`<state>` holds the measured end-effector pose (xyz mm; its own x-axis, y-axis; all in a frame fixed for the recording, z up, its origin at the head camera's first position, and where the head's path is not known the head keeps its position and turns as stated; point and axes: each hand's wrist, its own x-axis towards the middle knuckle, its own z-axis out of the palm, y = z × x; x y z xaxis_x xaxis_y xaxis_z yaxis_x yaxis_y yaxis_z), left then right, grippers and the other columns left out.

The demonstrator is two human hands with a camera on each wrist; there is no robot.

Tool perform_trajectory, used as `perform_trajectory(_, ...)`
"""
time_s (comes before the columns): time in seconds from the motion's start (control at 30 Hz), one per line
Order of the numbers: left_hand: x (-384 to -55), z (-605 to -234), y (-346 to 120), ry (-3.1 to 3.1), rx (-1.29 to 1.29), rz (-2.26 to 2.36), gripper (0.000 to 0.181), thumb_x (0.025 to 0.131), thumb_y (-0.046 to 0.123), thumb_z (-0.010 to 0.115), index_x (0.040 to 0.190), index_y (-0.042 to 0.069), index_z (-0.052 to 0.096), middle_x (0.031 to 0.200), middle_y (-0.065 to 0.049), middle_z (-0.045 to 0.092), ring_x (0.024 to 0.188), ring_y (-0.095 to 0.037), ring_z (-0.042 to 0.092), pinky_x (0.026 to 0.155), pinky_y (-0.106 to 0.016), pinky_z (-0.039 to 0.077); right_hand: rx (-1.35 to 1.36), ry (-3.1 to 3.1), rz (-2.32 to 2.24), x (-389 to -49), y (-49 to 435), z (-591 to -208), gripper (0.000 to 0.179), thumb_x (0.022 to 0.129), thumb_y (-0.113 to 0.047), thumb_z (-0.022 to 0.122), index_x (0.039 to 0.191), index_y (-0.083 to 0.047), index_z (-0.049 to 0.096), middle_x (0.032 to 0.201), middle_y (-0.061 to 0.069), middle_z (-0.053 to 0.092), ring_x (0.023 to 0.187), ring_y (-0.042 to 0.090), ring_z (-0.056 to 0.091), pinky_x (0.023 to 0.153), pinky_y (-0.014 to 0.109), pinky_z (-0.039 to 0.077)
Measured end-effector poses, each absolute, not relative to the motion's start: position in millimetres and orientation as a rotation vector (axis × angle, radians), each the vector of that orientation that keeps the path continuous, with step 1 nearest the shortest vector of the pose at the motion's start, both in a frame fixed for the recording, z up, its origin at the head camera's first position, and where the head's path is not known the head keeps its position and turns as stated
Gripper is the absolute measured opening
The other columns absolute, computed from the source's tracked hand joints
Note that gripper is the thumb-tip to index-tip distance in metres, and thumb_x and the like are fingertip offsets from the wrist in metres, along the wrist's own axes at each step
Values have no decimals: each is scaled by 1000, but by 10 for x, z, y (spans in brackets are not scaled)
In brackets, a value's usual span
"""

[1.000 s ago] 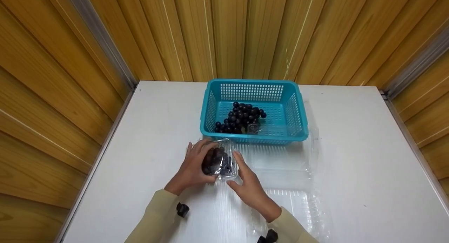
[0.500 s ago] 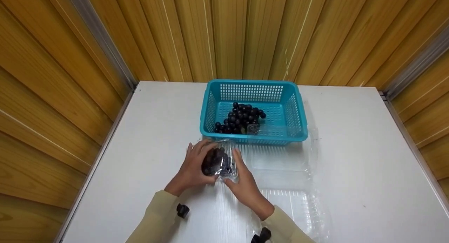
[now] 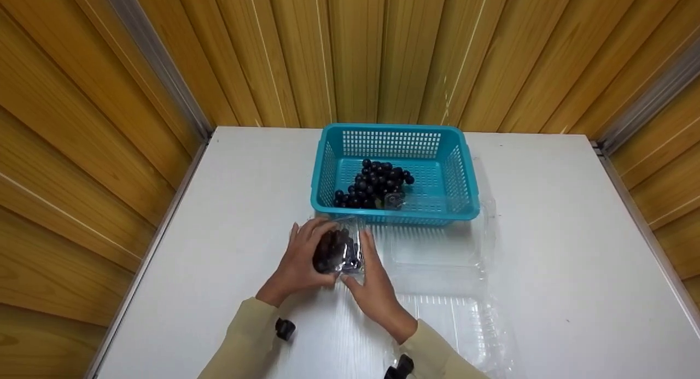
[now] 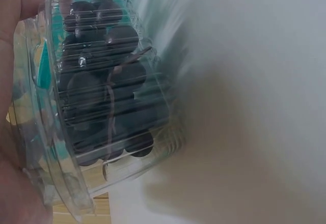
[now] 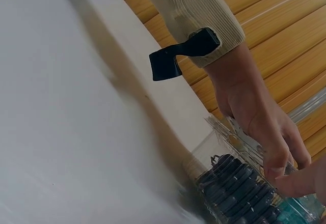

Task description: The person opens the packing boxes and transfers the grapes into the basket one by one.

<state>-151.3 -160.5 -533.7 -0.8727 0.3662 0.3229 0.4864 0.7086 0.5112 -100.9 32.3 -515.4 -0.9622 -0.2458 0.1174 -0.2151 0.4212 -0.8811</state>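
Note:
A small clear plastic clamshell container (image 3: 351,226) with dark grapes (image 3: 340,250) in it is held between both hands, in front of the basket. From the left, my left hand (image 3: 298,261) grips it with fingers over the far side and thumb at the near side. On the right side my right hand (image 3: 377,289) holds it, thumb at the near corner. Up close in the left wrist view, grapes (image 4: 86,91) and a brown stem show through the ribbed base. Lid and base rims lie together; whether they are latched I cannot tell.
A teal basket (image 3: 394,127) with a bunch of dark grapes (image 3: 377,179) stands at the back of the white table (image 3: 229,204). Clear plastic packaging (image 3: 437,248) lies open to the right, partly overlapping the basket's front. Wood-patterned panels (image 3: 355,51) enclose the table.
My right hand has moved left and closed in on the container's right side, its thumb now at the near corner. The left hand and basket have stayed nearly still.

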Motion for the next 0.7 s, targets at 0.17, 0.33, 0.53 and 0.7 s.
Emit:
perform_trajectory(0.17,-1504,-5329,-1599,-2710,-688,-904,94,62,44,83,143,22,42,146,-13,43,137,-26,37,112,-70,15,-399,2672,-1604,-996,273,-5164,90,87,-1,66,155,-6,7,163,16,3,149,36,12,116,55,26)
perform_trajectory(0.33,-1501,-5319,-1599,-2691,-697,-918,94,61,41,84,143,22,41,146,-13,42,137,-27,37,111,-71,16,-341,2635,-1622,-979,250,-5156,89,89,1,60,156,-13,3,164,9,0,150,32,10,117,54,24)
perform_trajectory(0.53,-1505,-5319,-1598,-2687,-695,-913,94,62,41,84,143,22,41,146,-12,42,137,-26,37,111,-71,16,-274,2542,-1657,-962,242,-5126,88,93,0,53,156,-27,-2,165,2,-5,151,28,4,118,55,21)
perform_trajectory(0.7,-1504,-5326,-1585,-2708,-673,-904,94,62,41,84,143,24,40,146,-11,43,137,-25,38,112,-70,16,-276,2501,-1710,-961,255,-5125,82,93,5,47,157,-19,1,165,5,-4,151,28,4,118,57,18)
